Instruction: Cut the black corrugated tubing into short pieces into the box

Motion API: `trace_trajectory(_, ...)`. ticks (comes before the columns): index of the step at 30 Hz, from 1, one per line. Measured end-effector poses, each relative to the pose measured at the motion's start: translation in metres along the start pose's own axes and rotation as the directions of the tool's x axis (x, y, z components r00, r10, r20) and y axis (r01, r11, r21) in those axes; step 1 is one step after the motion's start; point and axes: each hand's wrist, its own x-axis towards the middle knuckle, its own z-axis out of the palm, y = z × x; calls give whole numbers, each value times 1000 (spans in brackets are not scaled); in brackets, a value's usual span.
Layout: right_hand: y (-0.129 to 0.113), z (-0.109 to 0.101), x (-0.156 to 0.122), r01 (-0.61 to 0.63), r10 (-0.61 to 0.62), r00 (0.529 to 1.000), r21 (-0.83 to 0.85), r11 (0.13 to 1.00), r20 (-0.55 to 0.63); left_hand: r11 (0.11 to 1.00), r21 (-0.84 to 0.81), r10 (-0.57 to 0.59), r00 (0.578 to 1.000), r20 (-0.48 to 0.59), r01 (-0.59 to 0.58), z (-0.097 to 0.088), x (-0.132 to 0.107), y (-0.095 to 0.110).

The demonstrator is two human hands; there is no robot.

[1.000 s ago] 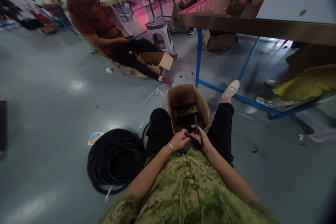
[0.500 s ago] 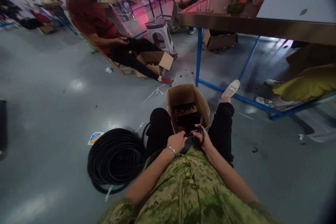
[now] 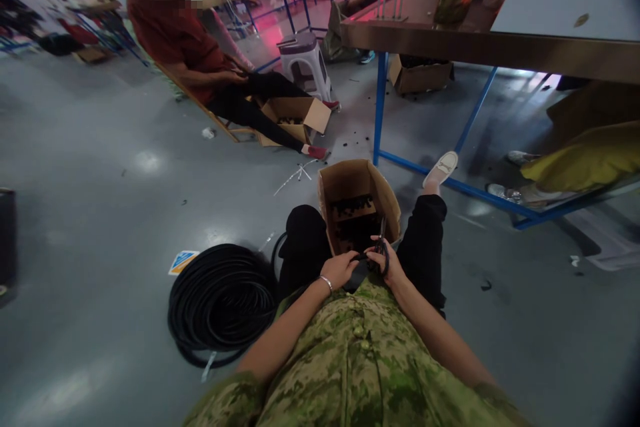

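My left hand (image 3: 340,271) is closed on a short black end of tubing (image 3: 358,257) in front of my lap. My right hand (image 3: 391,265) has its fingers through the black-handled scissors (image 3: 384,251), whose blades point up and away from me. Its fingertips also meet the tubing's end. Just beyond both hands, between my knees, stands an open cardboard box (image 3: 327,197) holding many small black pieces. On the floor at my left lies a big coil of black tubing (image 3: 220,303), and a strand from it rises to my left knee.
A table with blue legs (image 3: 380,107) stands ahead to the right, its crossbar by my right shoe. A seated co-worker (image 3: 185,47) at upper left has a cardboard box (image 3: 285,110) beside their legs. A plastic stool (image 3: 305,63) is behind. Scraps litter the floor.
Both hands stay almost in place, with the left shifted very slightly. The scissors and tubing remain held. The co-worker's hands have moved a little in their lap.
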Motion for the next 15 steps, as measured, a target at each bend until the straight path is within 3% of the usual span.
trace_trajectory(8, -4, 1, -3, 49, -39, 997, -140, 989, 73, 999, 35, -6, 1000, 0, 6, 7, 9, -14)
trace_trajectory(15, -6, 8, -7, 199, -159, 978, -388, 900, 132, 961, 277, -11, 1000, 15, 6, 16, 6, -7)
